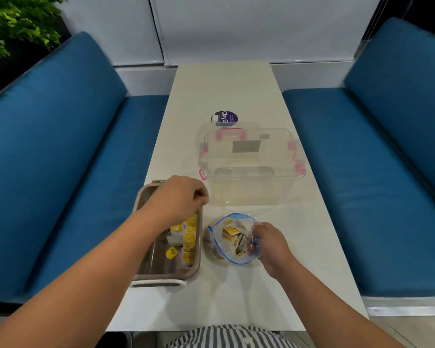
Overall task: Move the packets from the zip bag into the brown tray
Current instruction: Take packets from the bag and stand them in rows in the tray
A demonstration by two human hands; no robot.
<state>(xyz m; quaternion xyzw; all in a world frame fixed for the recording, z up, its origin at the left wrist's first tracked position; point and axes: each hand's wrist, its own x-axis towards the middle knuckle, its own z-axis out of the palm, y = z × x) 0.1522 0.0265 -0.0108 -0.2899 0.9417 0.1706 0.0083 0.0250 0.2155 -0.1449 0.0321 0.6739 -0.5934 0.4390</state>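
Observation:
A brown tray point(197, 249) sits at the table's near left and holds several small yellow-and-white packets point(188, 241). My left hand point(178, 197) hovers over the tray's far end, fingers curled shut; whether a packet is inside them cannot be told. To the right of the tray a clear zip bag point(230, 234) with a blue rim stands open with several yellow packets inside. My right hand point(268, 243) grips the bag's right edge and holds its mouth open.
A clear plastic box point(251, 172) with pink latches stands behind the bag. A purple round tub point(226, 118) is further back. Blue cushioned benches point(60, 159) flank the narrow white table point(224, 84). A white lid point(156, 283) lies under the tray's near end.

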